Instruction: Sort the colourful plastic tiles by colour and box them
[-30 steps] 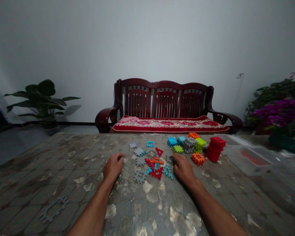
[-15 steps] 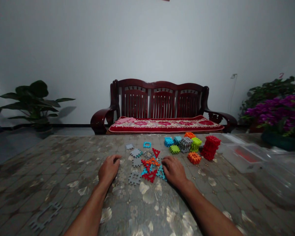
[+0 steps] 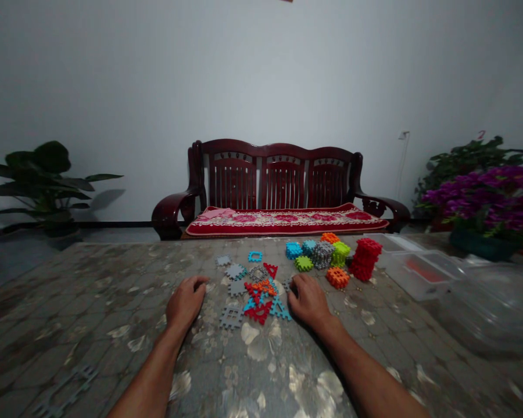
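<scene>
Left of the pile, my left hand [image 3: 185, 303] rests on the table with its thumb and fingers a little apart, holding nothing I can see. Across from it lies my right hand [image 3: 307, 299], fingers bent downward and apart. Its tips are beside a small grey toothed piece [image 3: 286, 283]; whether they touch it is unclear. Between the hands are flat interlocking toy pieces: a red triangle [image 3: 258, 312], a blue triangle [image 3: 280, 308], an orange piece [image 3: 265, 286] and a grey window piece [image 3: 230, 317]. Farther back sits a blue frame [image 3: 255, 256].
Stacked pieces stand back right, including a red stack [image 3: 365, 259], a grey stack [image 3: 323, 255] and an orange stack [image 3: 337, 277]. Clear plastic boxes [image 3: 427, 273] sit at the right edge. A large grey frame [image 3: 67, 392] lies front left. Beyond the table is a wooden bench [image 3: 283, 174].
The whole view has shifted slightly, so the scene sits farther left. My right hand has moved a little right from the blue triangle, showing more of it. My left hand rests as before.
</scene>
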Demonstrator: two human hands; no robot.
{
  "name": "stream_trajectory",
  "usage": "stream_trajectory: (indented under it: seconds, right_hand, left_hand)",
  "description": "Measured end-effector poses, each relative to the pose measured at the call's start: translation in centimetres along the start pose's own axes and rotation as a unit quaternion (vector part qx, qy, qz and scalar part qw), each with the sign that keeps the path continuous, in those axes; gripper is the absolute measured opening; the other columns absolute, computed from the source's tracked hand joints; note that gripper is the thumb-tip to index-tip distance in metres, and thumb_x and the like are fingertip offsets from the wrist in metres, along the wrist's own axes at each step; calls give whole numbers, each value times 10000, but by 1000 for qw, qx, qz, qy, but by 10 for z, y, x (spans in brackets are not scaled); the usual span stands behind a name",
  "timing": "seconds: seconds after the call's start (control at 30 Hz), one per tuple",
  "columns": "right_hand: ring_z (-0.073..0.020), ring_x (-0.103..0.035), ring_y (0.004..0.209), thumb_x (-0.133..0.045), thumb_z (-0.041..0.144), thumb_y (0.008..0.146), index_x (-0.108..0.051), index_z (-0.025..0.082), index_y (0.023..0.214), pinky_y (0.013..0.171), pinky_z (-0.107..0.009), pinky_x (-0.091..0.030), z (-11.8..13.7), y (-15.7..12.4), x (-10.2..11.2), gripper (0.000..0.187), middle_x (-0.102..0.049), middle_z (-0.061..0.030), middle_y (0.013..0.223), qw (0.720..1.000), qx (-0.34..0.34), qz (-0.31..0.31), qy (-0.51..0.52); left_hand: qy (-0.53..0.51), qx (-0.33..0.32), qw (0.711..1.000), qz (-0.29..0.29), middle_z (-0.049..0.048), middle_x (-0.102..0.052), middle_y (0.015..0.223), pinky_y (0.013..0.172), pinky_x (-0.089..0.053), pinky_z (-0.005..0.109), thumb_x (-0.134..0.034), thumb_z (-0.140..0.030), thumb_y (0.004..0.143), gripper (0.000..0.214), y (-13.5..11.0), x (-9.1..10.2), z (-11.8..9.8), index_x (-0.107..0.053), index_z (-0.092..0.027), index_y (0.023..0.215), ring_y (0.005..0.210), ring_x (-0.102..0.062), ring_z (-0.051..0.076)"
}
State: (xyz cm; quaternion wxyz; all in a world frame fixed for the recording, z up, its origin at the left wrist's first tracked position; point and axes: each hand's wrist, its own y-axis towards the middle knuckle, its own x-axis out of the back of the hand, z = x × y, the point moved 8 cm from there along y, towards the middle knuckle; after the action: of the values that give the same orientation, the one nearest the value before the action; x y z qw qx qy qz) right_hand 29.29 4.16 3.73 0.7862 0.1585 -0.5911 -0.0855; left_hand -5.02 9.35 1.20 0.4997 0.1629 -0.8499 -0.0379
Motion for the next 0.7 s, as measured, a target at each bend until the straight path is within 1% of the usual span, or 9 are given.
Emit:
stream_trajectory:
  seconds: [0.17,0.27,0.37,0.47,0.7]
  right_hand:
    - [-217,-560,979,-570,170,826,-645,160,933,841,-290,-344,-7,1,-1,131,-653,-91,991,1000,-22,4,-12]
    - [-239,-552,1019,-585,222,841,-653,153,995,865,-303,-342,-13,2,0,182,-655,-110,1047,999,-38,-2,-29]
    - [-253,-553,1016,-584,263,859,-660,146,1019,869,-319,-340,-19,1,-1,213,-667,-120,1043,997,-55,2,-51]
    - [-253,-560,1005,-572,252,863,-664,147,1039,872,-322,-338,-23,1,-2,224,-680,-117,1023,996,-57,9,-62]
    - [-253,-576,1029,-563,205,841,-683,133,1052,881,-310,-354,-30,2,3,253,-698,-126,1056,995,-74,18,-68]
  left_hand:
    - [-5,9,1000,6,24,-738,1143,818,-503,268,-497,-265,879,315,0,0,1,-740,-271,1079,1021,-679,210]
    - [-8,11,1000,8,30,-731,1164,831,-498,272,-491,-260,880,322,-1,1,-1,-738,-264,1087,1040,-676,210]
    - [-12,14,1000,10,28,-735,1154,820,-498,270,-502,-251,872,312,-2,2,-3,-744,-263,1068,1027,-679,210]
    - [-11,14,1000,9,24,-739,1144,806,-496,266,-507,-246,870,306,-3,3,-4,-746,-267,1061,1022,-679,208]
    - [-10,24,1000,15,29,-722,1201,832,-496,277,-502,-237,875,317,-3,3,-5,-740,-265,1084,1046,-675,210]
